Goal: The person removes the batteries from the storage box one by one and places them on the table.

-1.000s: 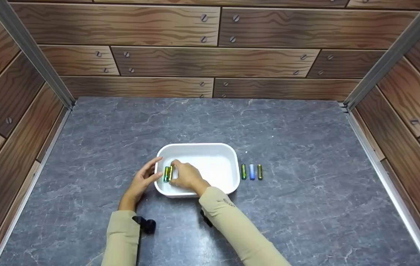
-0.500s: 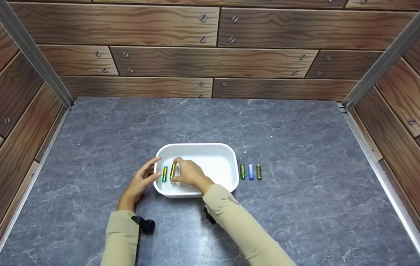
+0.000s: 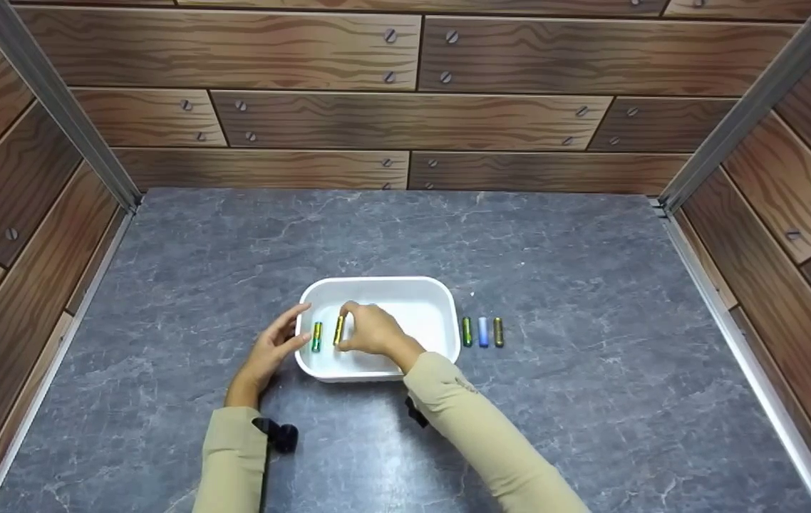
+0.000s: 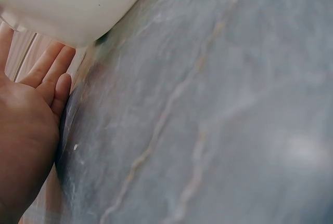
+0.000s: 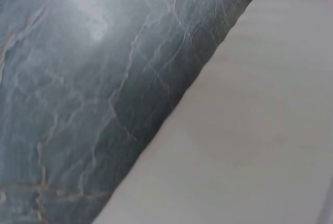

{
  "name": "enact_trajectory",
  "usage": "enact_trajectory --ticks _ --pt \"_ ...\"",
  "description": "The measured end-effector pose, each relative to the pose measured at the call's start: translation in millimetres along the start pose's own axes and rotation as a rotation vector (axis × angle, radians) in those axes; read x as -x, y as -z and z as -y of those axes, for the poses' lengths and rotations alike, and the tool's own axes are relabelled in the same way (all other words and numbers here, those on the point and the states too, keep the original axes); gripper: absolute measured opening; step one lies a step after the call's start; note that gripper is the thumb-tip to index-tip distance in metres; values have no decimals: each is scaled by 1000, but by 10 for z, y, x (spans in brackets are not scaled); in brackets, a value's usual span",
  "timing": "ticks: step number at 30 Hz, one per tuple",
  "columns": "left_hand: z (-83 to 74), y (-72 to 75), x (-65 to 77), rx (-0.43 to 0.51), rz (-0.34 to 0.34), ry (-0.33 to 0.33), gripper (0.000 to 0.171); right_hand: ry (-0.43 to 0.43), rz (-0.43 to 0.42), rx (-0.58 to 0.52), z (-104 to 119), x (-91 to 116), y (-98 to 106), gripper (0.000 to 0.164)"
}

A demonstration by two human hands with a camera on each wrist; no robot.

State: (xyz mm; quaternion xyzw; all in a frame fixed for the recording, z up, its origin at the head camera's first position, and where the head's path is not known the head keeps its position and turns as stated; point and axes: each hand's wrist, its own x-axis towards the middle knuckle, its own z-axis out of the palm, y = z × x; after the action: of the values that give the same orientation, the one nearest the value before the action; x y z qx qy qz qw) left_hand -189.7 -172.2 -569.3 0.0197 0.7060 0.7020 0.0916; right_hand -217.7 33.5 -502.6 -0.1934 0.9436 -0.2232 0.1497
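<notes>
In the head view, my right hand is over a white rectangular tub and pinches a gold battery endwise between thumb and finger. A green-and-yellow battery lies on the tub floor further left. My left hand rests at the tub's left end, its fingers spread and fairly straight along the rim. Seen from the left wrist, the fingers of that hand reach up beside the tub's outer wall. The right wrist view is mostly filled by the tub wall, which hides the right hand.
Just right of the tub, three batteries lie side by side on the grey marbled tabletop: a green one, a blue one and a dark gold one. Wood-patterned panels wall in the back and sides.
My right hand has drawn the gold battery a little to the right, away from the green-and-yellow one it lay beside. My left hand has stayed at the tub's left end.
</notes>
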Motion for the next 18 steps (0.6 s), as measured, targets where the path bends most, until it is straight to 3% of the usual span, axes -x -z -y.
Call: enact_trajectory --ticks 18 --pt "6 -4 -3 -5 -4 -6 55 31 40 24 -5 69 239 58"
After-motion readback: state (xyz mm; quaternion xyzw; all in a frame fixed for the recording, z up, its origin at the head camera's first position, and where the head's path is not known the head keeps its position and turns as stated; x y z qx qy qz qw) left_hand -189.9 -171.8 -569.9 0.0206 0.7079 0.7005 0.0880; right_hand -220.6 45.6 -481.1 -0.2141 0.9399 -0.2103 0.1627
